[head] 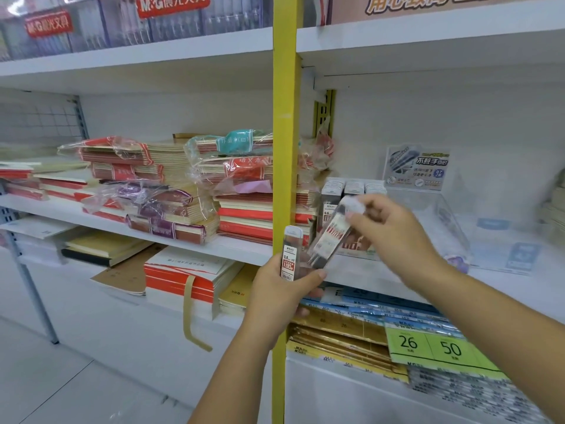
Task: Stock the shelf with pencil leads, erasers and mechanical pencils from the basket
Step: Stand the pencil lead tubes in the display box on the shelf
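Note:
My left hand [282,296] grips an upright pencil lead case [289,254], clear with a white cap and a red label, in front of the yellow shelf post. My right hand [394,237] pinches the white cap end of a second lead case [328,240], which is tilted and blurred, just above the white shelf [504,261]. Behind it a row of lead cases [351,189] stands on that shelf inside a clear display box. The basket is out of view.
A yellow post [284,117] splits the shelving. Left of it lie wrapped stacks of notebooks [195,191]. A clear display tray with a printed card [417,168] stands behind my right hand. Paper packs with green 26 and 50 tags [428,347] fill the shelf below.

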